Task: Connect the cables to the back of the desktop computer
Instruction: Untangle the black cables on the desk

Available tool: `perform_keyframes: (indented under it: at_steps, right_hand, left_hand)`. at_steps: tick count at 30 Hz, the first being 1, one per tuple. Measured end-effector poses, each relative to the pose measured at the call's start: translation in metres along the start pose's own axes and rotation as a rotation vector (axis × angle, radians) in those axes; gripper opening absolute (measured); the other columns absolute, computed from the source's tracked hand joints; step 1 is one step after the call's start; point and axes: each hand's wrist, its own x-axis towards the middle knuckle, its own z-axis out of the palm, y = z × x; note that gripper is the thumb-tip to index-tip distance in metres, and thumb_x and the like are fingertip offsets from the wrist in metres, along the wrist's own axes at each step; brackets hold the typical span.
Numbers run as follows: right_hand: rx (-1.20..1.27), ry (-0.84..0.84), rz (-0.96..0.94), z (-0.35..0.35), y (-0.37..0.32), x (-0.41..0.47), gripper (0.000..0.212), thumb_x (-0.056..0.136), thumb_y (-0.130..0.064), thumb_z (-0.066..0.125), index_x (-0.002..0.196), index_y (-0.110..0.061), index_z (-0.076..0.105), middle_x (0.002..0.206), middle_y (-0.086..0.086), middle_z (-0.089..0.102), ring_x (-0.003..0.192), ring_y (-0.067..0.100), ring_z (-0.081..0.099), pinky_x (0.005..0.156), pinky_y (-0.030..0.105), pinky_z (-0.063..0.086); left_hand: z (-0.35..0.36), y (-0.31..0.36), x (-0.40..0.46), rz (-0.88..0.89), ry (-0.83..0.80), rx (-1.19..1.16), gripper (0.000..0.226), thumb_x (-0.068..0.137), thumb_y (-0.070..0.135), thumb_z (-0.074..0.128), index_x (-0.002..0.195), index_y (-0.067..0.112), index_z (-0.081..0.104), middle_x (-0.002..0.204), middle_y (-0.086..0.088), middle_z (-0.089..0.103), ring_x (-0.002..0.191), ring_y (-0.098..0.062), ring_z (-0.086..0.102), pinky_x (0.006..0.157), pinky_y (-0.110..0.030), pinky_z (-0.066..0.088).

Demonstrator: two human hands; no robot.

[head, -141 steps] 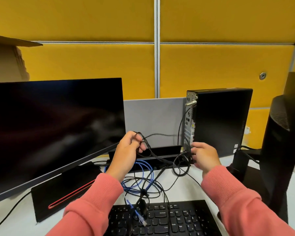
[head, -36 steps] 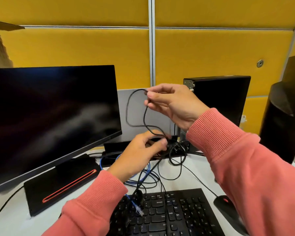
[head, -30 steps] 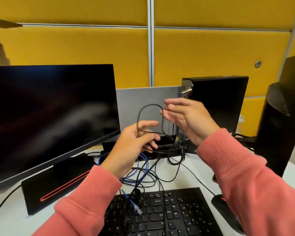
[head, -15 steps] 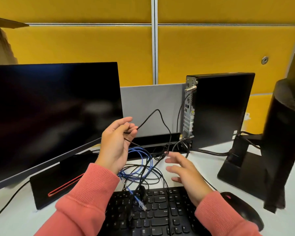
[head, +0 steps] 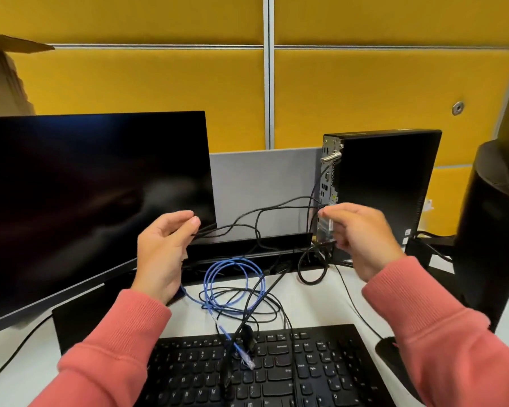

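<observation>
The black desktop computer [head: 388, 183] stands upright at the back right, its rear port panel [head: 325, 183] facing left with a cable plugged in near the top. My left hand [head: 162, 254] pinches a thin black cable [head: 247, 214] that stretches right towards the panel. My right hand [head: 362, 233] is blurred, with curled fingers at the cable's other end, right beside the lower ports. A coiled blue network cable [head: 232, 277] lies on the desk, its plug [head: 247, 361] resting on the keyboard [head: 306, 374].
A dark monitor [head: 86, 195] fills the left side on its black base [head: 80, 318]. The back of a second monitor [head: 494, 230] stands at the right. A mouse [head: 394, 353] sits right of the keyboard. More black cables tangle on the desk.
My right hand has risen from above the keyboard to the computer's rear panel. My left hand has dropped slightly, still holding the black cable, which now runs stretched between both hands.
</observation>
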Motion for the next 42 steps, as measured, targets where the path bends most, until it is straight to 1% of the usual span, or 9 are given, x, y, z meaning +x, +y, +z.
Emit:
perform_keyframes:
  at_steps: [8,19,24,28,31,34,37,39,42]
  right_hand:
    - [-0.024,0.174,-0.208,-0.009,-0.048,0.005,0.021,0.085,-0.009,0.070,0.065,-0.010,0.074,0.043,-0.015,0.046,0.053,0.010,0.037,0.055,0.028,0.030]
    - [-0.077,-0.270,-0.207,0.004,-0.082,0.005,0.016,0.095,-0.014,0.066,0.086,-0.008,0.078,0.068,0.011,0.045,0.044,0.011,0.023,0.043,0.021,0.018]
    - [-0.234,0.049,-0.311,0.007,-0.076,0.018,0.018,0.093,-0.020,0.069,0.078,-0.017,0.079,0.064,-0.013,0.064,0.055,0.001,0.049,0.054,0.023,0.033]
    - [-0.420,0.340,-0.366,-0.016,-0.054,0.029,0.017,0.094,-0.017,0.065,0.084,-0.015,0.079,0.085,-0.004,0.074,0.085,0.012,0.067,0.073,0.024,0.045]
    - [-0.623,0.237,-0.278,-0.019,-0.020,0.028,0.017,0.095,-0.017,0.064,0.087,-0.017,0.078,0.089,0.001,0.074,0.087,0.019,0.068,0.076,0.027,0.045]
    - [-0.883,0.102,-0.178,-0.011,0.001,0.021,0.035,0.096,-0.015,0.059,0.128,-0.026,0.068,0.131,0.001,0.063,0.113,0.025,0.059,0.096,0.038,0.050]
    - [-0.964,-0.089,-0.534,0.010,-0.006,-0.003,0.076,0.086,-0.005,0.057,0.154,-0.031,0.039,0.150,-0.002,0.039,0.138,0.023,0.036,0.116,0.041,0.034]
    - [-0.815,-0.398,-0.594,0.027,-0.015,-0.019,0.083,0.082,0.001,0.055,0.155,-0.034,0.037,0.138,-0.001,0.053,0.127,0.015,0.052,0.111,0.035,0.044]
    - [-0.643,-0.532,-0.382,0.033,-0.024,-0.022,0.047,0.078,-0.009,0.054,0.114,-0.035,0.070,0.079,-0.011,0.065,0.067,0.007,0.061,0.063,0.035,0.054]
  left_hand:
    - [-0.002,-0.041,0.003,-0.063,-0.099,0.178,0.010,0.093,0.008,0.071,0.092,0.011,0.079,0.100,-0.014,0.077,0.108,-0.029,0.072,0.103,-0.040,0.055]
    - [0.053,0.005,-0.023,0.322,-0.561,0.508,0.045,0.100,0.037,0.063,0.144,0.038,0.053,0.138,0.016,0.063,0.132,0.005,0.052,0.115,-0.029,0.037]
    - [0.073,0.033,-0.042,-0.212,-1.045,0.051,0.049,0.108,0.037,0.035,0.114,0.003,0.069,0.067,-0.014,0.061,0.068,-0.029,0.068,0.092,-0.039,0.054]
    - [0.052,0.012,-0.034,-0.117,-0.826,0.368,0.053,0.109,0.042,0.037,0.084,0.005,0.067,0.050,0.001,0.030,0.040,-0.015,0.030,0.061,-0.034,0.047]
    - [0.049,0.000,-0.029,0.015,-0.577,0.539,0.048,0.110,0.035,0.041,0.077,0.010,0.066,0.050,0.006,0.032,0.045,-0.013,0.029,0.057,-0.033,0.038]
    - [0.053,0.009,-0.028,0.135,-0.552,0.648,0.045,0.107,0.035,0.046,0.073,0.014,0.067,0.049,0.012,0.036,0.045,-0.009,0.031,0.053,-0.031,0.028]
    - [0.068,0.024,-0.032,0.283,-0.713,0.857,0.042,0.107,0.032,0.049,0.073,0.016,0.068,0.049,0.011,0.042,0.046,-0.004,0.036,0.055,-0.028,0.031]
    - [0.079,0.035,-0.038,0.357,-0.827,0.913,0.041,0.107,0.029,0.052,0.070,0.018,0.066,0.053,0.011,0.052,0.051,-0.001,0.044,0.059,-0.024,0.035]
    - [0.080,0.045,-0.033,0.451,-0.873,0.894,0.038,0.105,0.027,0.055,0.069,0.019,0.064,0.060,0.006,0.061,0.059,0.001,0.049,0.064,-0.029,0.041]
